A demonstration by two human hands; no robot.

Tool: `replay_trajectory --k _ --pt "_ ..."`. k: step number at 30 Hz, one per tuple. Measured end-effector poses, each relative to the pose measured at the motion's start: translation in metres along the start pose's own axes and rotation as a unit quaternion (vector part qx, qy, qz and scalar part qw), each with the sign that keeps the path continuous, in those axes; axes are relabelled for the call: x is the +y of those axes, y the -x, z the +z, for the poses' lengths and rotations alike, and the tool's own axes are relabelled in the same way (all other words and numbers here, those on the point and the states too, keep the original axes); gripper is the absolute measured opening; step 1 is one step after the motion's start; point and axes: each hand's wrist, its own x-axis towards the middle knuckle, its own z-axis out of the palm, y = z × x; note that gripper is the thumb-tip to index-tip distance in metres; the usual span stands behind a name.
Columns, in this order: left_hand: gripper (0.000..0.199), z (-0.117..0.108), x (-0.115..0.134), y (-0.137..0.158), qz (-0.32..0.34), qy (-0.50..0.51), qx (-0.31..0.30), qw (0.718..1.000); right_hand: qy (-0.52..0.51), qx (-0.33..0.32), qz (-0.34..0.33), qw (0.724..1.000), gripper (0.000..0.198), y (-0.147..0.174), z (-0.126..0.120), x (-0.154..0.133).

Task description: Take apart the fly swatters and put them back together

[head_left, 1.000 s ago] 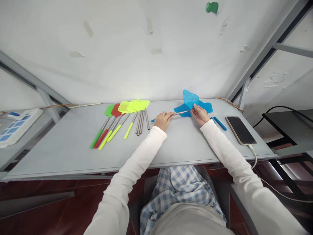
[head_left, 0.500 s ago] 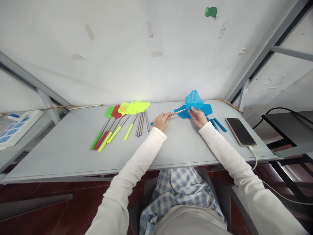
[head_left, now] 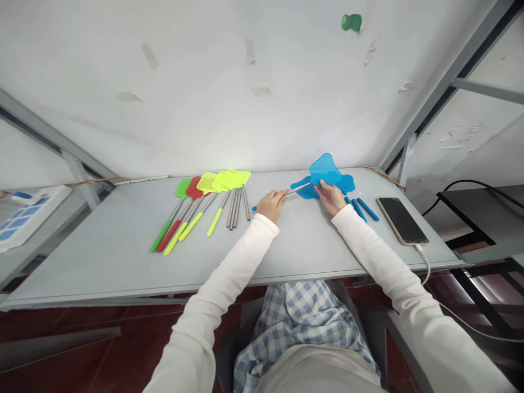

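Observation:
My left hand (head_left: 270, 205) is closed around a fly swatter rod (head_left: 298, 189), a thin metal tube with a blue handle end (head_left: 254, 208) poking out on its left. In my right hand (head_left: 331, 197) a blue mesh fly swatter head (head_left: 325, 168) is pinched by its neck, tilted up. The rod's right end meets that neck at my right fingertips; whether it sits inside is hidden. More blue swatter heads (head_left: 347, 183) lie behind and beneath. Several loose blue handles (head_left: 368, 209) rest just right of my right hand.
On the grey table (head_left: 123, 262), left, lie swatters with green (head_left: 161, 236), red (head_left: 167, 236) and yellow-green (head_left: 191, 226) handles. Several bare metal tubes (head_left: 234, 210) are beside them. A phone (head_left: 402, 220) with a white cable (head_left: 426, 267) lies at the right. A wall (head_left: 204, 120) stands behind.
Almost nothing differs. Both hands keep their hold on the rod and the blue head, and the view has shifted very slightly.

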Motion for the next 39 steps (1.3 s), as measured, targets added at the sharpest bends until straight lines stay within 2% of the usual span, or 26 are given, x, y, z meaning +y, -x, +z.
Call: replay_trajectory --k 4,16,25,32,39 --pt "0.039 -0.001 0.0 -0.001 0.005 -0.004 -0.001 1.0 -0.01 -0.013 0.002 1.0 0.023 -0.001 -0.002 0.001" --pt "0.035 -0.006 0.005 0.0 -0.001 0.01 -0.014 1.0 -0.023 0.013 0.021 0.999 0.023 0.0 0.002 -0.001" --pt "0.041 -0.013 0.014 0.0 -0.029 -0.11 -0.063 0.992 -0.022 -0.005 0.033 0.999 0.023 0.002 0.002 -0.002" --pt "0.04 -0.015 0.017 0.0 -0.045 -0.1 -0.075 0.991 0.003 -0.02 0.007 1.0 0.024 0.003 0.0 -0.001" --pt "0.04 -0.015 0.018 0.002 -0.05 -0.096 -0.085 0.991 0.034 -0.039 -0.018 0.999 0.032 0.006 0.0 0.003"
